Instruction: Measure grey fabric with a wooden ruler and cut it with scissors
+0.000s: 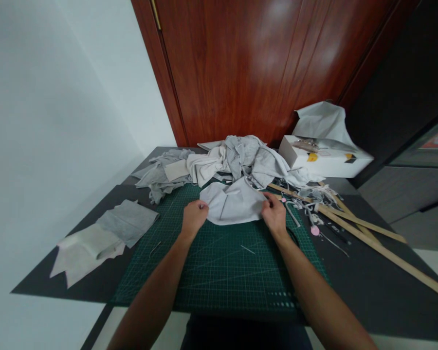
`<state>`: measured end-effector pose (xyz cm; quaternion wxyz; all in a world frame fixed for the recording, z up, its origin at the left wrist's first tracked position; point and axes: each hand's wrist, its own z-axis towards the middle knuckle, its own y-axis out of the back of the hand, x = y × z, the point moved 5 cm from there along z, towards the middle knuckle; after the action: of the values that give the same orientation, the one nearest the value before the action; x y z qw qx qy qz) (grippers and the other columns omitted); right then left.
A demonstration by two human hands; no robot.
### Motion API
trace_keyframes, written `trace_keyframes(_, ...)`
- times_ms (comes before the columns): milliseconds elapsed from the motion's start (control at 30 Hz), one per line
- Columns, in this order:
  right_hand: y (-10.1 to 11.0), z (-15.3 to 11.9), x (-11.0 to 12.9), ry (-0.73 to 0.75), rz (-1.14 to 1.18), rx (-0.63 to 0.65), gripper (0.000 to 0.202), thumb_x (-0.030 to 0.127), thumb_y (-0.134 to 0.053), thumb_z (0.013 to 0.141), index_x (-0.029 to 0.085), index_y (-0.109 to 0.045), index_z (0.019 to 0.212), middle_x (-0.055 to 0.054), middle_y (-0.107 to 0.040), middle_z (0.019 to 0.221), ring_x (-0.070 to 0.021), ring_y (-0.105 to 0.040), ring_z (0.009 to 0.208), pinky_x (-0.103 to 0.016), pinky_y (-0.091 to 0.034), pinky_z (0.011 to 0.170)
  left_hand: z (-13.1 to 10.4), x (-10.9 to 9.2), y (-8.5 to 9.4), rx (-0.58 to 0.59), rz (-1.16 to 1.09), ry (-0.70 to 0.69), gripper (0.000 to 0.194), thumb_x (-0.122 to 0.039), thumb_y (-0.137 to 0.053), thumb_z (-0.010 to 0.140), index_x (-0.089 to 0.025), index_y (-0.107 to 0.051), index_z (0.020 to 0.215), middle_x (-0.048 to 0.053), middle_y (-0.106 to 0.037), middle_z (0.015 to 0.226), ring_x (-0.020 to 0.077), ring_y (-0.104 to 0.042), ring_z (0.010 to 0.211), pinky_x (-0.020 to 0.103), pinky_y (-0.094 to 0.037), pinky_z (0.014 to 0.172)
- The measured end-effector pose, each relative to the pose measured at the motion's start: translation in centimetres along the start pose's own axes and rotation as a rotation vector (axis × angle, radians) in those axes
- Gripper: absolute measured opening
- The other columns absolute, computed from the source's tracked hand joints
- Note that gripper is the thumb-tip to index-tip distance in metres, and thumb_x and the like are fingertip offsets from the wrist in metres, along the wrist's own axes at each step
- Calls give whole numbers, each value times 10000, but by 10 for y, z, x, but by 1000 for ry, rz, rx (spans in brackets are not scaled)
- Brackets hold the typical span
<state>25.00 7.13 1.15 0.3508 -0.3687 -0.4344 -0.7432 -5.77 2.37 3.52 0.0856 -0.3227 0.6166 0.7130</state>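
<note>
Currently, head view: left hand [194, 217] and right hand [273, 212] each pinch an edge of grey cloth [233, 201] above green mat [229, 262]; near mat bare except small tools. Fingertips partly hidden.

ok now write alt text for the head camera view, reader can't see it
Two bare hands, left and right, hold a pale grey cloth by its sides over a green cutting mat. Behind it lies a heap of crumpled fabric; wooden strips lie to the right, folded cloth pieces to the left.
</note>
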Motion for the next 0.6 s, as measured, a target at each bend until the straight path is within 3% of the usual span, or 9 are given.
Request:
trace_keyframes(167,19,2,3,-80,125,-132,443,358,-427,762,146,-808,841,-120,-788,890,-285,-676,869,-373,-494,839,-5,1,-3,230,320,-59,241,-302,-606,883,-201,-812,809,106,-806,920,264,-760,959,286,-520,815)
trace_keyframes(233,20,4,2,-83,122,-120,414,352,-414,746,163,-781,729,-117,-781,826,-293,-684,864,-369,-493,829,-1,3,2,176,357,-88,279,-315,-567,921,-206,-809,836,108,-801,945,265,-754,979,296,-528,847)
trace_keyframes(333,12,3,1,-109,32,15,393,341,-420,756,176,-768,682,-86,-740,689,-276,-678,752,-353,-496,762,9,4,14,-72,312,-137,337,-276,-474,981,-187,-797,1016,126,-783,1072,265,-724,1071,346,-531,978)
trace_keyframes(367,7,2,3,-103,-3,84,388,339,-430,776,176,-775,700,-80,-742,690,-268,-681,738,-343,-498,749,13,3,15,-132,276,-185,344,-250,-466,982,-176,-778,1106,132,-768,1148,263,-701,1136,364,-514,1044)
trace_keyframes(433,-3,-2,7,-77,-88,206,387,359,-464,845,171,-802,823,-78,-767,753,-255,-703,769,-324,-509,759,18,-1,7,-139,202,-327,393,-192,-502,950,-171,-716,1279,124,-711,1334,250,-618,1303,386,-434,1181)
trace_keyframes(500,-11,-6,9,-82,-220,288,409,423,-520,915,161,-797,1063,-84,-788,825,-254,-731,845,-317,-524,809,20,-3,-7,-56,168,-434,523,-150,-560,894,-187,-639,1410,105,-606,1509,244,-517,1429,405,-368,1250)
trace_keyframes(600,-18,-11,9,-115,-447,400,489,470,-638,928,153,-710,1293,-117,-806,957,-264,-754,970,-325,-532,891,18,-1,-22,65,192,-430,694,-129,-600,841,-226,-542,1526,89,-547,1573,276,-490,1449,463,-383,1238)
